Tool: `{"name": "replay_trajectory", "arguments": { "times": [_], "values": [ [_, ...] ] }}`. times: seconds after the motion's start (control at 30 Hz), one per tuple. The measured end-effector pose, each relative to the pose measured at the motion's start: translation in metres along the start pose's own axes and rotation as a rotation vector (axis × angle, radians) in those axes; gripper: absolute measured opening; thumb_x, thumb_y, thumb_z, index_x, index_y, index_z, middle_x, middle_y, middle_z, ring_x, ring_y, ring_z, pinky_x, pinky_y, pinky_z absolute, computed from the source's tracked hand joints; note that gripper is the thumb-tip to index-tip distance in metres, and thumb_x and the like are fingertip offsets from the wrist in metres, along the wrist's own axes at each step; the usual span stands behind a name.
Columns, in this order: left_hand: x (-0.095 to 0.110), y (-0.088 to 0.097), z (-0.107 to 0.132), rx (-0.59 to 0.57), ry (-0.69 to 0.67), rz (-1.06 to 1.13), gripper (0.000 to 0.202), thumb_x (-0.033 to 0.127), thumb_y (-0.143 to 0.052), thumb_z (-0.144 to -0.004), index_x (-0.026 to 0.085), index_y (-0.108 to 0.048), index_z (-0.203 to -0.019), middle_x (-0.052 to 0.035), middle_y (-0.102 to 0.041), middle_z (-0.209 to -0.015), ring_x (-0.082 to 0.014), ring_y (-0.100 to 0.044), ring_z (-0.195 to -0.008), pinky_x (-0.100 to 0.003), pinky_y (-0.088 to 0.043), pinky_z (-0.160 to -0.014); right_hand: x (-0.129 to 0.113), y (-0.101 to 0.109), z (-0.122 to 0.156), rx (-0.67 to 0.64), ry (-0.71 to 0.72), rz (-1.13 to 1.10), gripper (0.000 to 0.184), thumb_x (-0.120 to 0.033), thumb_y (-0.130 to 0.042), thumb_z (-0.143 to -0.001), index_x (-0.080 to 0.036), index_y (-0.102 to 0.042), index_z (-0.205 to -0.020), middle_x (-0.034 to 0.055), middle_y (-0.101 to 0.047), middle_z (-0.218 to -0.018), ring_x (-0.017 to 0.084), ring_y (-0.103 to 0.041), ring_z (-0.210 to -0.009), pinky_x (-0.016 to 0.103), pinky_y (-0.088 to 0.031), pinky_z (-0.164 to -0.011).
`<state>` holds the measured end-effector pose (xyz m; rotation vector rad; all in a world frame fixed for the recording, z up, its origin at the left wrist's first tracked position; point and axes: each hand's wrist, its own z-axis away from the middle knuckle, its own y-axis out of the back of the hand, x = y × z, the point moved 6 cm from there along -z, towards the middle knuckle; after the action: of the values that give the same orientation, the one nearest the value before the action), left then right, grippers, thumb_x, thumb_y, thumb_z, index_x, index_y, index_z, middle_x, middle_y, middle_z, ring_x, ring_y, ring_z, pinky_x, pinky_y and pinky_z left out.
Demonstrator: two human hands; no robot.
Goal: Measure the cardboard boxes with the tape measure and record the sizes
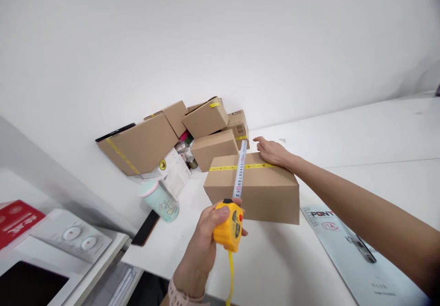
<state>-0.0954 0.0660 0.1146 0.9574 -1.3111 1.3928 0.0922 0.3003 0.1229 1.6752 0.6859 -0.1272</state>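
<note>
My left hand [206,232] is closed around a yellow tape measure [228,227], with its yellow strap hanging below. The pulled-out blade [239,173] runs away from me across the top of a cardboard box [271,196] sealed with yellow tape. Its far end reaches past the box's back edge, apart from my right hand [273,152]. That hand rests at the back right edge of the same box, index finger stretched to the left; its other fingers are partly hidden.
More cardboard boxes [208,119] are stacked against the wall, with jars [190,159] among them. A mint tumbler [165,205] and a dark flat object [146,228] lie to the left, near a white microwave [77,235]. A printed mat [343,246] covers the right side.
</note>
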Motion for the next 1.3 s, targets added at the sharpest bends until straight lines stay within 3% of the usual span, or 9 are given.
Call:
{"name": "replay_trajectory", "arguments": {
  "times": [0.1,0.23,0.4,0.5,0.63,0.8,1.03,1.3],
  "values": [
    [-0.008,0.0,0.004,0.002,0.054,-0.003,0.054,0.05,-0.075,-0.072,0.01,-0.074,-0.109,-0.0116,-0.069,-0.096,-0.0223,-0.069,-0.068,-0.032,-0.052,-0.066,-0.004,0.003,0.003,-0.001,0.025,-0.045,0.055,-0.038,-0.017,-0.102,-0.019,-0.044,-0.147,0.0152,-0.065,-0.136,0.033,-0.063,-0.118,0.044,-0.047,-0.093],
    [-0.01,-0.001,0.012,0.018,0.084,-0.014,0.055,0.051,-0.074,-0.075,0.01,-0.073,-0.112,-0.0119,-0.069,-0.097,-0.0222,-0.069,-0.069,-0.032,-0.052,-0.068,-0.008,0.001,0.003,-0.033,0.073,-0.074,0.055,-0.046,-0.019,-0.102,-0.028,-0.057,-0.137,0.0065,-0.057,-0.148,0.033,-0.058,-0.127,0.047,-0.047,-0.097],
    [-0.013,-0.004,0.016,0.019,0.115,-0.015,0.057,0.054,-0.074,-0.075,0.011,-0.072,-0.113,-0.0124,-0.068,-0.102,-0.0245,-0.071,-0.072,-0.031,-0.051,-0.063,-0.008,-0.003,0.001,-0.093,0.093,-0.059,0.052,-0.052,-0.027,-0.099,-0.029,-0.071,-0.117,0.0067,-0.069,-0.131,0.034,-0.064,-0.114,0.047,-0.05,-0.089],
    [-0.023,-0.009,0.015,-0.073,0.117,0.044,0.062,0.057,-0.081,-0.066,0.012,-0.072,-0.108,-0.0104,-0.066,-0.098,-0.0232,-0.071,-0.068,-0.034,-0.055,-0.066,-0.009,-0.003,0.002,-0.107,0.097,-0.051,0.051,-0.054,-0.032,-0.098,-0.029,-0.074,-0.112,0.0078,-0.073,-0.123,0.034,-0.067,-0.108,0.045,-0.05,-0.085],
    [-0.037,-0.016,0.021,-0.187,0.114,0.087,0.064,0.055,-0.084,-0.066,0.015,-0.07,-0.113,-0.0097,-0.065,-0.101,-0.0208,-0.07,-0.068,-0.037,-0.057,-0.07,-0.013,-0.003,0.005,-0.124,0.12,-0.055,0.046,-0.054,-0.04,-0.095,-0.032,-0.076,-0.113,0.0054,-0.075,-0.118,0.032,-0.068,-0.104,0.041,-0.051,-0.082],
    [-0.042,-0.027,0.038,-0.238,0.063,0.137,0.058,0.054,-0.074,-0.081,0.018,-0.066,-0.125,-0.0112,-0.063,-0.114,-0.0228,-0.073,-0.077,-0.039,-0.056,-0.079,-0.017,-0.004,0.007,-0.152,0.117,-0.062,0.045,-0.051,-0.045,-0.093,-0.031,-0.073,-0.123,0.0041,-0.074,-0.122,0.031,-0.068,-0.108,0.04,-0.051,-0.083],
    [-0.063,-0.035,0.042,-0.284,0.05,0.195,0.061,0.055,-0.069,-0.085,0.019,-0.06,-0.134,-0.0143,-0.061,-0.122,-0.0294,-0.074,-0.085,-0.043,-0.055,-0.081,-0.022,-0.003,0.009,-0.168,0.12,-0.07,0.043,-0.051,-0.045,-0.092,-0.032,-0.074,-0.118,0.0033,-0.074,-0.121,0.032,-0.068,-0.106,0.043,-0.051,-0.084],
    [-0.076,-0.03,0.042,-0.19,0.141,0.245,0.063,0.055,-0.083,-0.072,0.023,-0.069,-0.125,-0.012,-0.062,-0.117,-0.0262,-0.073,-0.08,-0.037,-0.057,-0.074,-0.019,-0.005,0.009,-0.15,0.14,-0.091,0.04,-0.051,-0.046,-0.092,-0.032,-0.074,-0.111,0.0036,-0.076,-0.114,0.031,-0.069,-0.101,0.044,-0.05,-0.083]
  ]
}}
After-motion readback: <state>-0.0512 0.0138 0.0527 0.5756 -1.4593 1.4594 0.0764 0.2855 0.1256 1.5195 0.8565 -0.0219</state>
